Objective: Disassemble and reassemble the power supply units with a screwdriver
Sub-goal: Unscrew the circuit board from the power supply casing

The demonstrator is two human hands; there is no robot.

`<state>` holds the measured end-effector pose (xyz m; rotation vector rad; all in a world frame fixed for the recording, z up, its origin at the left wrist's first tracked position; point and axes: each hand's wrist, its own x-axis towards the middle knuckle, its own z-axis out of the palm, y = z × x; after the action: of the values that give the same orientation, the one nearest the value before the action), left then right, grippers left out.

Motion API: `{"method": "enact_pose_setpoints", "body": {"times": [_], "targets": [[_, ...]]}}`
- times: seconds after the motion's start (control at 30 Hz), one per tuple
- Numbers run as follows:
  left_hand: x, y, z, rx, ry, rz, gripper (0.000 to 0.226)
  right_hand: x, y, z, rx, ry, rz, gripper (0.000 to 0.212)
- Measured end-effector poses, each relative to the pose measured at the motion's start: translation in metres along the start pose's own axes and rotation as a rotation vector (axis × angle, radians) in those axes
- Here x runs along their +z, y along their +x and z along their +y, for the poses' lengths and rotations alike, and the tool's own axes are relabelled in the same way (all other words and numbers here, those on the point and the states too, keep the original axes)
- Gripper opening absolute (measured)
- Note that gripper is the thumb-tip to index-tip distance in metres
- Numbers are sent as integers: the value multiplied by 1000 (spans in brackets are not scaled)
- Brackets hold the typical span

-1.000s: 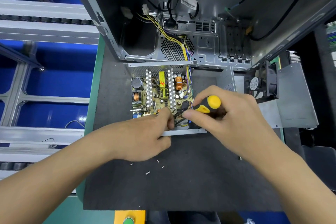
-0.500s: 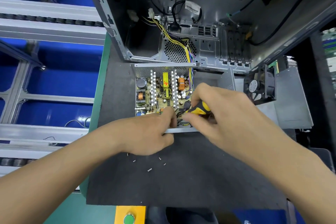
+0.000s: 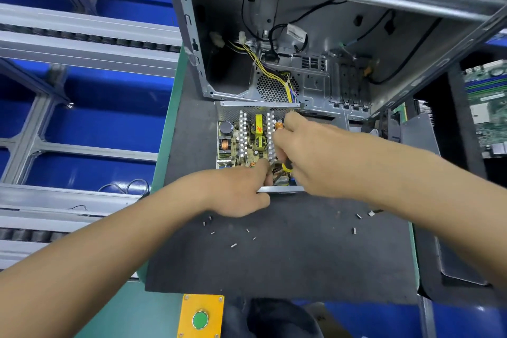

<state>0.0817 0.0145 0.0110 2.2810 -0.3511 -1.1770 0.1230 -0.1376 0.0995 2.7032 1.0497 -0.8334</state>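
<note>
An open power supply unit (image 3: pixel 247 143) lies on the dark mat, its circuit board with heat sinks and coils exposed. My right hand (image 3: pixel 310 156) grips a yellow-and-black screwdriver (image 3: pixel 286 167) over the board's near right corner; most of the handle is hidden in the fist. My left hand (image 3: pixel 241 189) rests on the unit's near metal edge, fingers curled, the fingertips pinching at the screwdriver's tip area. What they pinch is hidden. Several loose screws (image 3: pixel 233 245) lie on the mat in front.
An open computer case (image 3: pixel 315 68) stands behind the unit, yellow wires running from it. A fan and metal cover (image 3: pixel 419 132) sit to the right, a green motherboard (image 3: pixel 485 112) at far right. A yellow box with a green button (image 3: pixel 200 320) is at the near edge. Conveyor rails are at left.
My right hand has tipped forward and closed over the screwdriver, hiding most of its handle. The view has shifted closer. My left hand stays at the unit's near edge.
</note>
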Motion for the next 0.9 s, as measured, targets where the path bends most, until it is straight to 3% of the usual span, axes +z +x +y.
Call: {"method": "enact_pose_setpoints", "body": {"times": [0.13,0.2,0.23,0.3,0.5,0.6,0.7,0.77,0.83,0.9], "targets": [[0,0,0,6,10,2,23,-5,15,-5,24,-212,37,10],[-1,-1,1,28,2,8,24,-4,17,-7,57,-267,67,35],[-1,-1,1,37,-3,11,24,-4,15,-6,69,-283,58,37],[0,-2,0,33,-15,20,25,-5,10,-2,86,-221,9,25],[2,0,-2,44,-29,99,21,-14,5,1,-227,-476,-71,22],[3,-3,-5,98,-90,215,27,-10,2,-1,-166,-515,-100,31],[2,-18,-18,156,-130,301,35,-4,7,-12,108,-228,-212,24],[3,-32,-31,206,-286,387,35,-6,14,-8,188,-63,-216,15],[9,-43,-46,239,-501,577,33,-12,12,-5,159,-25,-201,22],[19,-43,-62,201,-688,868,34,-8,10,-1,24,-137,-133,17]]}}
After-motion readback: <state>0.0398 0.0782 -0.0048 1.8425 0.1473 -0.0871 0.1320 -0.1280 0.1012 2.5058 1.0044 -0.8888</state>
